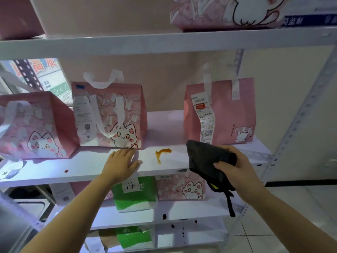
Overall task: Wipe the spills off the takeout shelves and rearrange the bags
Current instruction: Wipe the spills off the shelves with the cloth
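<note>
Spill (162, 153) sits on the middle shelf (91, 167), an orange smear running front to back, between the two hands. Right hand (235, 167) grips a dark cloth (207, 157), fingers curled round it, hovering just right of the smear and slightly nearer the front edge. So the wipe goes leftward, a short reach. Left hand (122, 161) lies flat, fingers spread, pressing the shelf just left of the spill, beside the cat bag (113, 115). Right hand looks the better placed, cloth ready.

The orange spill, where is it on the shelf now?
In the head view, the orange spill lies near the middle shelf's front edge, between the left hand and the dark cloth held in the right hand.
</note>
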`<state>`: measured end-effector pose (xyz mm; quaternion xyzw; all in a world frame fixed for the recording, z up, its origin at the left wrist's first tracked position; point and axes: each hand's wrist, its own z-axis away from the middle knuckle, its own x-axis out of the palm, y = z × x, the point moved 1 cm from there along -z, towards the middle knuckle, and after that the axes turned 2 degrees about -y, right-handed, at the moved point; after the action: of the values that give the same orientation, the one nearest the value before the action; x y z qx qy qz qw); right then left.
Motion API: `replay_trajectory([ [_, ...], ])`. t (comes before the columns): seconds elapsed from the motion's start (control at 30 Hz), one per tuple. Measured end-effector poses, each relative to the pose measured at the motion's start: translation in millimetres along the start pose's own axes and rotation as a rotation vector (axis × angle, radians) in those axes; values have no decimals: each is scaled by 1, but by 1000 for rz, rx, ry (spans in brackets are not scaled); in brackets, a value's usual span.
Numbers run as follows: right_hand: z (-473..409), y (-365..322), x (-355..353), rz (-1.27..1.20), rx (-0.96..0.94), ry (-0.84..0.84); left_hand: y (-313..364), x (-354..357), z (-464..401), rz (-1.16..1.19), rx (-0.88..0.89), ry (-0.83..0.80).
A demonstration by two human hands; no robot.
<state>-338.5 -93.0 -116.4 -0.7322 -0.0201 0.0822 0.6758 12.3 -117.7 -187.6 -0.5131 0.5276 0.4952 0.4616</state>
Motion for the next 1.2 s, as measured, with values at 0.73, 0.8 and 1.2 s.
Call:
replay_trajectory([
  [0.73, -93, 50, 178, 1130, -51, -319, -54, 13, -6, 119, 153, 133],
  [0.8, -84, 49, 180, 1142, -53, -334, -54, 13, -5, 124, 159, 139],
  [1.2, -92, 56, 190, 1254, 40, -234, -52, 15, -4, 94, 172, 153],
])
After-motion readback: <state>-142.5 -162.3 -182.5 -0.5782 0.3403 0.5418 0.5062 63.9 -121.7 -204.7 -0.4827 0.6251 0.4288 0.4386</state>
